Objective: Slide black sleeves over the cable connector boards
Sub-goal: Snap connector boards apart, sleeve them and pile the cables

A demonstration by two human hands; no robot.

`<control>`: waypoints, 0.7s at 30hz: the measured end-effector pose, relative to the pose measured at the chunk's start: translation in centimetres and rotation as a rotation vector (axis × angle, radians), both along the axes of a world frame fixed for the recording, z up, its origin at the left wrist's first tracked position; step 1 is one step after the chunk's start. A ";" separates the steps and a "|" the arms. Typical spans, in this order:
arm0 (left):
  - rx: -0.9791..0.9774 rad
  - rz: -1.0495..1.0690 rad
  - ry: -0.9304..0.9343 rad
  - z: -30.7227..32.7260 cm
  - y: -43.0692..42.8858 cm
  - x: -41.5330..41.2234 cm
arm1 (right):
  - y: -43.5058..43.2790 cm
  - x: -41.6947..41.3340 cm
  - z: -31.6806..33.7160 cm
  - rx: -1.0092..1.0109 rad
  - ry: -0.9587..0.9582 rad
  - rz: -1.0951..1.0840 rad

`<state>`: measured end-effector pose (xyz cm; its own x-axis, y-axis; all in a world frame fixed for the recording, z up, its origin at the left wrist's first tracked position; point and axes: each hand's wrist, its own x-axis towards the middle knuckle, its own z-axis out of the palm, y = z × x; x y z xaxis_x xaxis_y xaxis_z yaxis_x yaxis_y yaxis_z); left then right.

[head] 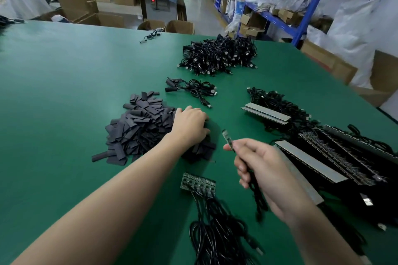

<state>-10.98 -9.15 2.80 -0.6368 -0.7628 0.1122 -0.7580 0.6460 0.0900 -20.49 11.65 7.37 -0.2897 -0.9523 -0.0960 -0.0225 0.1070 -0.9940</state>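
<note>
Pinching board [227, 139] in right hand [265, 170], thumb against forefinger at the cable end. Other fingers curled round cable [257, 196]. Free end of board raised, clear of table [64, 92], near sleeves [140, 129].

Left hand [189, 127] down on near edge of sleeves, fingers bent into the heap, tips hidden. Can't tell whether gripping one.

Handling, as judged:
- Board: light, thin, stiff. Bare components and solder joints probably fragile. Best held by the edges near cable, no bending at the joint.
- Sleeves: light, soft, short cuts of flattened matte black tube. Likely need a squeeze at the folded edges to open the mouth, then feeding over board tip. Probably a snug fit, so pull along rather than crumple.
- Cable: limp, glossy black, no use for alignment.

Also on table: panel [198, 183] of unseparated boards with cables, grey-backed strips [265, 114] at right, heap [219, 56] of cables far side.
</note>
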 end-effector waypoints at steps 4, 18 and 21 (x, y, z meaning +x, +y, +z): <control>-0.015 -0.016 0.171 0.8 0.8 1.2 | -1.1 -0.8 -2.6 0.064 -0.023 -0.055; 1.088 0.089 1.304 0.0 10.1 11.3 | -4.3 1.3 -5.7 0.094 0.151 0.044; 1.186 0.090 1.468 -0.6 10.4 12.4 | -4.0 2.6 -5.9 0.101 0.132 0.034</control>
